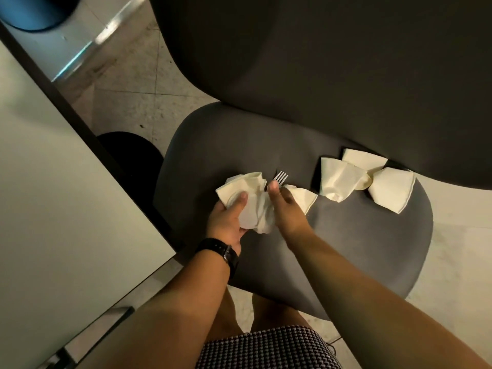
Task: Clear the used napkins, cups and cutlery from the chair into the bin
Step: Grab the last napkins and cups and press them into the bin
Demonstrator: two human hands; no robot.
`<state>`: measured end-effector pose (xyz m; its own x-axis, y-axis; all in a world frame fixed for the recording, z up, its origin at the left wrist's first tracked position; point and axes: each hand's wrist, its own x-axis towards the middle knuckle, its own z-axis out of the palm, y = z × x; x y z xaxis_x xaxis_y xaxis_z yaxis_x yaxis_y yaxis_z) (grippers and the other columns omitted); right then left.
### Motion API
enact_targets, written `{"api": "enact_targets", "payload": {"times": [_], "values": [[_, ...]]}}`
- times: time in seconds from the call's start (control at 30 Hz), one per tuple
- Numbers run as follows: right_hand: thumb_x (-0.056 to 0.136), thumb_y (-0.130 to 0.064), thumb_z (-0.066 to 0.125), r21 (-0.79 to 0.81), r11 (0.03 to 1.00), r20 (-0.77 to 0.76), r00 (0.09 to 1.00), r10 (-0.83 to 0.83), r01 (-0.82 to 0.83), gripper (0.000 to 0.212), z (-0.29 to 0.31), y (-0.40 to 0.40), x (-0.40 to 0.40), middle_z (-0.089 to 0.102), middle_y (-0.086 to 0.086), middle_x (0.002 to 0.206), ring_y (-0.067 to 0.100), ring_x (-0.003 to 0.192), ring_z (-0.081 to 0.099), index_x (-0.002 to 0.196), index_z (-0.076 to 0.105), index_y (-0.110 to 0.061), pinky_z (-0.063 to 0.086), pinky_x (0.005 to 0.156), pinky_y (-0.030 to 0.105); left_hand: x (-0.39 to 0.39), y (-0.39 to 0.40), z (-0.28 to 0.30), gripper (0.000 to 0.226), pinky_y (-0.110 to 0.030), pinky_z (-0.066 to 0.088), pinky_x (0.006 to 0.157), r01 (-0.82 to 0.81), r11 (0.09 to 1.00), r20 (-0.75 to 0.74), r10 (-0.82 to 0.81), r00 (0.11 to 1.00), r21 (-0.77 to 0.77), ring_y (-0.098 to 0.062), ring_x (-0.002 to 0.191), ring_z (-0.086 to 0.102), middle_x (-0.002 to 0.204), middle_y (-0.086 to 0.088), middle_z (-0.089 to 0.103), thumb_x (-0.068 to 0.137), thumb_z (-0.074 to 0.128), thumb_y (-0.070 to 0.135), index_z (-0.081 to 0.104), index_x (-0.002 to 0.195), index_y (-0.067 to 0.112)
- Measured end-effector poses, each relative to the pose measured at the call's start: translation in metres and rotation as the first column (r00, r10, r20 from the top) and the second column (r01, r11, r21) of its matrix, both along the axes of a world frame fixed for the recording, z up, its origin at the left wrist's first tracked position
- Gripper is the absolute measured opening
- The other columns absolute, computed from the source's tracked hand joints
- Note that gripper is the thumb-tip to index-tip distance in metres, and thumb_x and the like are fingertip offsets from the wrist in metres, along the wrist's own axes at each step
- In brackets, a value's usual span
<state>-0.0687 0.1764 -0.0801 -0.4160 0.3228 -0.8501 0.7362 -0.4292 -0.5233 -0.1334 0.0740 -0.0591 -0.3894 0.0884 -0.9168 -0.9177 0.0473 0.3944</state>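
Note:
A grey office chair seat (346,235) carries cream napkins. My left hand (229,219) grips a bundle made of a crumpled napkin (247,182) and a pale cup (246,218) above the seat's left part. My right hand (286,206) pinches a plastic fork (281,177) whose tines point away from me, and a napkin corner (304,197) sticks out beneath that hand. Three more folded napkins lie at the back right of the seat: one (340,179), one (363,159) and one (391,189).
The chair's dark backrest (346,62) overhangs the far side of the seat. A pale desk (53,182) runs along the left. A black round object (133,153) stands on the tiled floor beside the seat, and a blue container (34,12) is at the top left.

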Motion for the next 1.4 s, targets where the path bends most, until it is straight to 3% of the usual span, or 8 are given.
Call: {"api": "enact_targets", "payload": {"times": [0.13, 0.27, 0.5, 0.8, 0.93, 1.07, 1.17, 1.4], "values": [[0.09, -0.065, 0.039, 0.165, 0.934, 0.332, 0.909, 0.251, -0.318, 0.061, -0.025, -0.018, 0.025, 0.062, 0.009, 0.117, 0.028, 0.105, 0.058, 0.116, 0.059, -0.013, 0.047, 0.091, 0.04, 0.004, -0.026, -0.008, 0.037, -0.048, 0.053, 0.09, -0.1, 0.995, -0.026, 0.099, 0.995, -0.021, -0.027, 0.109, 0.063, 0.118, -0.008, 0.066, 0.087, 0.067, 0.021, 0.059, 0.123, 0.018], [0.089, -0.057, 0.052, 0.254, 0.928, 0.526, 0.844, 0.104, -0.272, 0.064, -0.033, -0.026, 0.025, 0.044, 0.013, 0.138, 0.035, 0.128, 0.04, 0.134, 0.041, -0.012, 0.037, 0.105, 0.048, 0.006, -0.04, -0.016, 0.043, -0.048, 0.054, 0.088, -0.166, 0.985, -0.033, 0.164, 0.986, -0.054, -0.028, 0.111, 0.061, 0.122, -0.007, 0.064, 0.086, 0.069, 0.024, 0.057, 0.127, 0.019], [0.085, -0.051, 0.06, 0.356, 0.911, 0.523, 0.852, -0.011, -0.207, 0.064, -0.045, -0.017, -0.018, 0.042, 0.011, 0.135, 0.035, 0.125, 0.043, 0.131, 0.036, -0.012, 0.038, 0.1, 0.045, 0.013, -0.055, -0.024, 0.045, -0.044, 0.055, 0.085, -0.189, 0.981, -0.048, 0.187, 0.981, -0.044, -0.024, 0.108, 0.062, 0.12, -0.002, 0.064, 0.086, 0.068, 0.026, 0.054, 0.128, 0.023], [0.089, -0.002, 0.052, 0.316, 0.907, 0.359, 0.92, 0.157, -0.278, 0.053, -0.042, -0.007, -0.011, 0.048, 0.012, 0.137, 0.034, 0.125, 0.049, 0.139, 0.04, -0.012, 0.044, 0.101, 0.043, 0.021, -0.073, -0.027, 0.038, -0.045, 0.054, 0.086, -0.216, 0.975, -0.025, 0.215, 0.976, -0.047, -0.026, 0.11, 0.062, 0.121, -0.005, 0.064, 0.086, 0.067, 0.025, 0.056, 0.122, 0.024], [0.095, -0.012, 0.047, 0.564, 0.807, 0.158, 0.982, 0.105, -0.177, 0.027, -0.029, 0.0, 0.015, 0.057, 0.012, 0.121, 0.035, 0.104, 0.058, 0.122, 0.047, -0.011, 0.044, 0.081, 0.036, 0.02, -0.073, -0.024, 0.048, -0.042, 0.056, 0.079, -0.208, 0.977, -0.015, 0.208, 0.978, -0.037, -0.026, 0.109, 0.062, 0.123, -0.005, 0.063, 0.085, 0.068, 0.027, 0.052, 0.131, 0.022], [0.091, -0.032, 0.06, 0.656, 0.754, 0.139, 0.988, -0.071, -0.038, 0.053, -0.022, 0.032, 0.029, 0.059, 0.003, 0.129, 0.032, 0.11, 0.059, 0.138, 0.036, -0.027, 0.045, 0.083, 0.034, 0.02, -0.068, -0.019, 0.044, -0.043, 0.056, 0.082, -0.194, 0.981, -0.025, 0.194, 0.981, 0.004, -0.025, 0.108, 0.063, 0.121, -0.004, 0.064, 0.087, 0.065, 0.026, 0.054, 0.129, 0.022], [0.089, -0.033, 0.062, 0.612, 0.741, 0.327, 0.942, 0.08, -0.275, 0.066, -0.024, 0.051, 0.037, 0.056, 0.003, 0.134, 0.033, 0.112, 0.059, 0.146, 0.027, -0.031, 0.047, 0.085, 0.038, 0.023, -0.063, -0.014, 0.043, -0.045, 0.055, 0.086, -0.167, 0.986, -0.011, 0.168, 0.986, 0.017, -0.026, 0.11, 0.062, 0.121, -0.004, 0.064, 0.087, 0.066, 0.026, 0.055, 0.128, 0.021], [0.09, -0.029, 0.057, 0.471, 0.652, 0.499, 0.789, 0.359, -0.594, 0.04, -0.019, 0.043, 0.046, 0.064, 0.012, 0.115, 0.035, 0.105, 0.061, 0.127, 0.046, -0.02, 0.045, 0.076, 0.036, 0.032, -0.055, 0.011, 0.051, -0.05, 0.052, 0.093, -0.076, 0.997, 0.005, 0.077, 0.997, -0.009, -0.028, 0.111, 0.062, 0.123, -0.006, 0.064, 0.081, 0.071, 0.028, 0.055, 0.129, 0.019]]}}
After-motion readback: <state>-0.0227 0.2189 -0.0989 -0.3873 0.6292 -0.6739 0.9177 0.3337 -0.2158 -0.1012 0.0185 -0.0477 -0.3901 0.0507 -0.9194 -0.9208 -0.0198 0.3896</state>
